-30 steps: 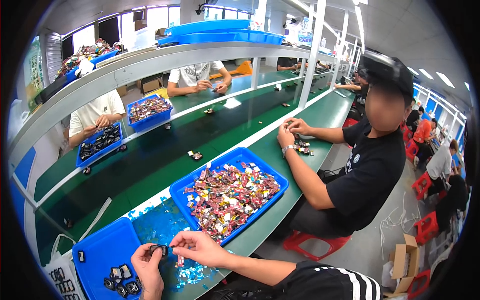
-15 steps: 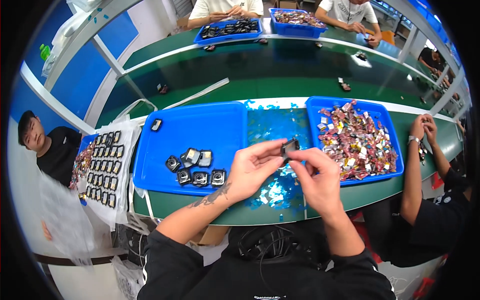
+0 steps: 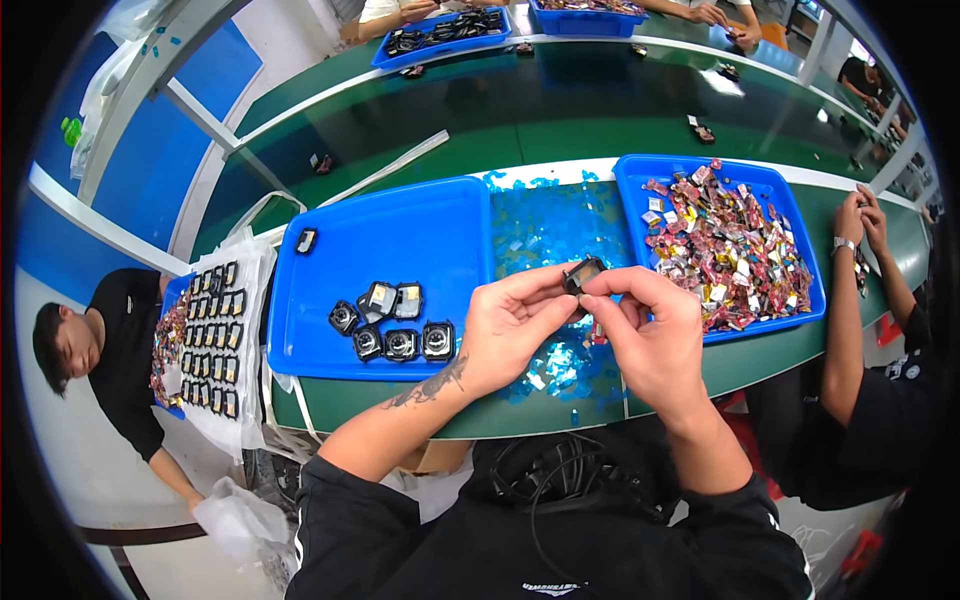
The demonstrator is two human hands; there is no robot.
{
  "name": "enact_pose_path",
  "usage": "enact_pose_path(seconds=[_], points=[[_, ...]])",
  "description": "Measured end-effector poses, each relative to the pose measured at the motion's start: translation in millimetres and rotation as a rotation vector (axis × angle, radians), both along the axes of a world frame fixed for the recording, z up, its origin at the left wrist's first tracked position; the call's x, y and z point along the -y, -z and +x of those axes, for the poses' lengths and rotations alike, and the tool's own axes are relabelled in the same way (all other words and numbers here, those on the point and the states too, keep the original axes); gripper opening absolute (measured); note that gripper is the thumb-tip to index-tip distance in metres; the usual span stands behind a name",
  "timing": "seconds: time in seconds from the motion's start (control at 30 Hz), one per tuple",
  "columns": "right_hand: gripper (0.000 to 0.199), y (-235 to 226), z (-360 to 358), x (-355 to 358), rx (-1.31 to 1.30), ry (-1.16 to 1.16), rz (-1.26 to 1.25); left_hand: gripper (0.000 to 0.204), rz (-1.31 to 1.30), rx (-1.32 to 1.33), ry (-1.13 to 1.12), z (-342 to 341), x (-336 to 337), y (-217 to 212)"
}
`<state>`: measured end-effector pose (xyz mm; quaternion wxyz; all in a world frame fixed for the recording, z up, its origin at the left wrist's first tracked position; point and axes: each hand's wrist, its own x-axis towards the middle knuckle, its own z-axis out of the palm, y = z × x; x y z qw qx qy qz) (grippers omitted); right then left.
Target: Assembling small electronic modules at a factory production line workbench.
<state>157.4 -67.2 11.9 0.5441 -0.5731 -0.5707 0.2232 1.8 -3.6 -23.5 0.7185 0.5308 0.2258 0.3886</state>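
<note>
Both my hands meet in front of my chest around a small black square casing (image 3: pixel 583 274) with a greyish window-like face. My left hand (image 3: pixel 510 325) pinches its left side between thumb and fingers. My right hand (image 3: pixel 650 325) grips its lower right edge with thumb and forefinger. A bit of red shows below the right fingertips; whether it is held or lies on the table I cannot tell. To the left, a blue tray (image 3: pixel 385 235) holds several similar black casings (image 3: pixel 401 345), some with round dark centres facing up. Blue film scraps (image 3: pixel 555 365) litter the table under my hands.
A second blue tray (image 3: pixel 635 200), at right, is heaped with small red, silver and yellow pieces (image 3: pixel 735 250). Rows of black casings (image 3: pixel 212 335) lie on white sheeting at far left. A person (image 3: pixel 125 345) there holds clear plastic (image 3: pixel 242 520). A co-worker's hands (image 3: pixel 858 215) are at right.
My view has tilted down slightly, and my hands stay on the casing, whose face now shows more. The person at left has leaned over, with the clear plastic lower.
</note>
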Motion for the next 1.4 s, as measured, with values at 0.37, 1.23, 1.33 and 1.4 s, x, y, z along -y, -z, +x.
enact_pose_path(seconds=[0.37,1.23,1.33,1.4], points=[[0.008,-1,4,-4,0.085,-0.014,0.008,0.037,0.085,-0.032,0.002,1,2,3],[0.024,24,4,29,-0.464,-0.080,-0.129,0.046,0.219,0.003,-0.162,4,7,-3],[0.015,20,5,24,-0.498,-0.078,-0.111,0.033,0.677,-0.182,-0.207,-2,7,-7],[0.013,18,7,22,-0.527,-0.098,-0.136,0.029,0.887,-0.284,-0.216,-5,2,-15]])
